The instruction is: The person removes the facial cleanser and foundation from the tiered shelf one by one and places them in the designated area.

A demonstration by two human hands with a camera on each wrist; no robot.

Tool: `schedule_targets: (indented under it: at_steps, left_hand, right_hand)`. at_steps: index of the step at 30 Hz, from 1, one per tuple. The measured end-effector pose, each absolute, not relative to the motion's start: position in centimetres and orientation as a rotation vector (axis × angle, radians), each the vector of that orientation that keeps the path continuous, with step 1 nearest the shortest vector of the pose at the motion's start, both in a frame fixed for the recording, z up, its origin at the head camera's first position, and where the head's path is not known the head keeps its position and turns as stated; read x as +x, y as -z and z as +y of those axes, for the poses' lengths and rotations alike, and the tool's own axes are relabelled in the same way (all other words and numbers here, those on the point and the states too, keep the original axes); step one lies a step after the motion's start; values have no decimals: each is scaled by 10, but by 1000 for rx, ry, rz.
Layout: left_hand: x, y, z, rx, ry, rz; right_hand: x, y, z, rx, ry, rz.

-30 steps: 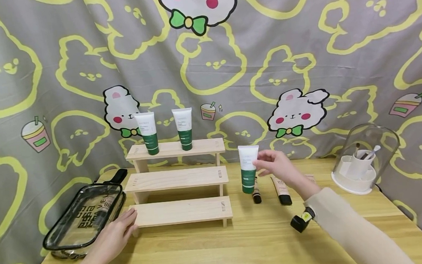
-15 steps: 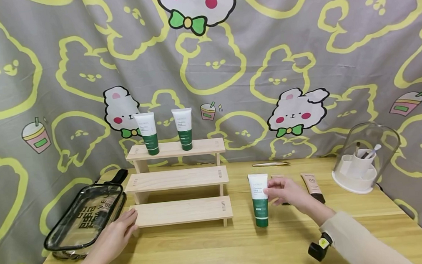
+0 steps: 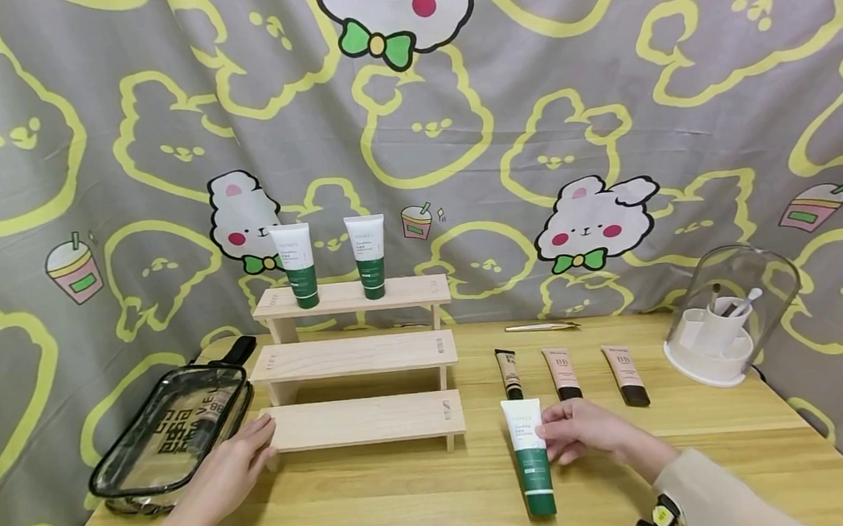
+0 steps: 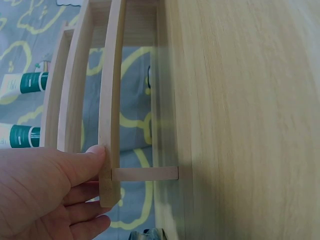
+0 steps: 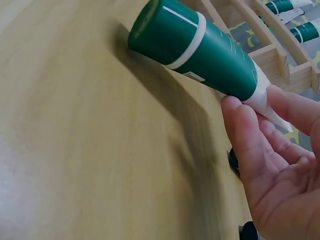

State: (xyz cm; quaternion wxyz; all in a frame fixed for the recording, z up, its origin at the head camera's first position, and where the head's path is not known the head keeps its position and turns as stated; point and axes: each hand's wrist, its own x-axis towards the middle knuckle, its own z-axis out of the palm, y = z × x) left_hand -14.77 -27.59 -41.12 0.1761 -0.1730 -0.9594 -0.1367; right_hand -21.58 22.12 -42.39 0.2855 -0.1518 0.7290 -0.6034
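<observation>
My right hand [image 3: 582, 431] pinches a white-and-green squeeze tube [image 3: 534, 470] by its white upper part, thumb and fingertips on its side. In the right wrist view, the tube [image 5: 215, 55] is held above the table, cap end toward the camera, its shadow below. My left hand [image 3: 232, 463] holds the left end of the lowest step of a three-tier wooden rack [image 3: 364, 423]. In the left wrist view, its thumb lies against the step's edge [image 4: 111, 100], other fingers curled by its end. Two matching tubes, one left [image 3: 297, 265] and one right [image 3: 368, 257], stand on the top step.
Behind the held tube lie a small dark-capped tube [image 3: 509, 371] and two pink BB cream tubes, one nearer [image 3: 560, 368] and one farther right [image 3: 623, 372]. A thin brush [image 3: 543, 327] lies farther back. A domed brush holder [image 3: 710, 342] stands right, a clear pouch [image 3: 169, 435] left.
My right hand has brought the squeeze tube toward the table's front and slightly right, uncovering the small tubes and brush behind it. My left hand has stayed at the rack.
</observation>
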Motion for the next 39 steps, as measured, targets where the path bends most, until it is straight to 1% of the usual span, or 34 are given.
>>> schedule_targets:
  at_steps: [6,15,39]
  left_hand:
    - [-148,412,-276,-487,390,-2715]
    - [-148,412,-276,-491,388,-2706]
    - [-149,415,-277,-520,361,-2643]
  right_hand:
    - [-213,431,222,-398,1593,1890]
    - [-213,436,223,-291,1573,1892]
    - [-218,438,225,-281,1471,1957]
